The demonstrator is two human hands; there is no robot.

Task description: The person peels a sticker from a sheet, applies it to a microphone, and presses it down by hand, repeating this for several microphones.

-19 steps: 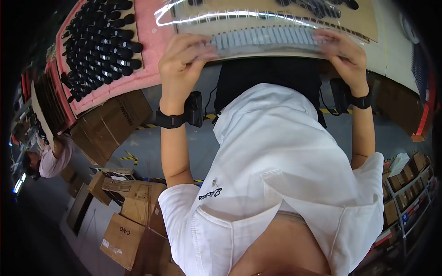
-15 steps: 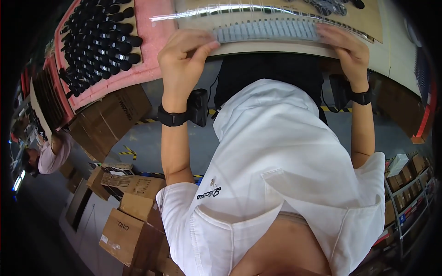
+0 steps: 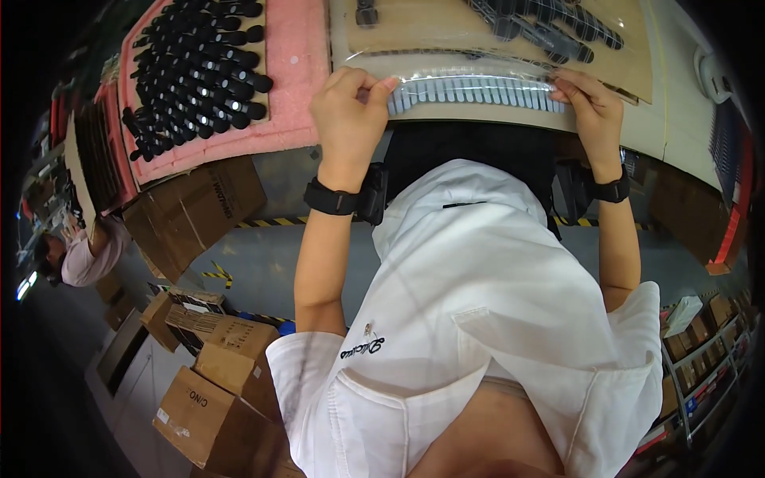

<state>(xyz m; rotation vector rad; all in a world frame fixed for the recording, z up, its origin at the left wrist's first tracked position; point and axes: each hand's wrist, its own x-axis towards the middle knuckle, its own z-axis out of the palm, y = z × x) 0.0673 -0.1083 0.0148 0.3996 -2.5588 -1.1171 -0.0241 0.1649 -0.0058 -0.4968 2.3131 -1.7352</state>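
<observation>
At the near edge of the table, a sheet of clear plastic film [image 3: 446, 67] carries a row of narrow light-blue strips [image 3: 478, 91] along its near side. My left hand [image 3: 349, 111] is closed on the left end of this sheet, thumb and forefinger pinched together. At the right end my right hand [image 3: 596, 111] pinches the sheet between thumb and fingers. Between the hands the film is held fairly straight and catches the light. Several dark cylindrical pieces [image 3: 554, 38] lie just beyond it on a brown board [image 3: 434, 36].
Many black rods with rounded heads [image 3: 199, 76] stand close together on pink foam [image 3: 296, 88] to the left. A white round object [image 3: 709, 73] sits at the right table edge. Cardboard boxes [image 3: 199, 418] fill the floor at lower left. Another person [image 3: 96, 251] is at far left.
The view has shifted, so table and hands appear lower. My left hand has come closer to my right, and both now pinch the film's ends more tightly. More dark pieces show beyond the film.
</observation>
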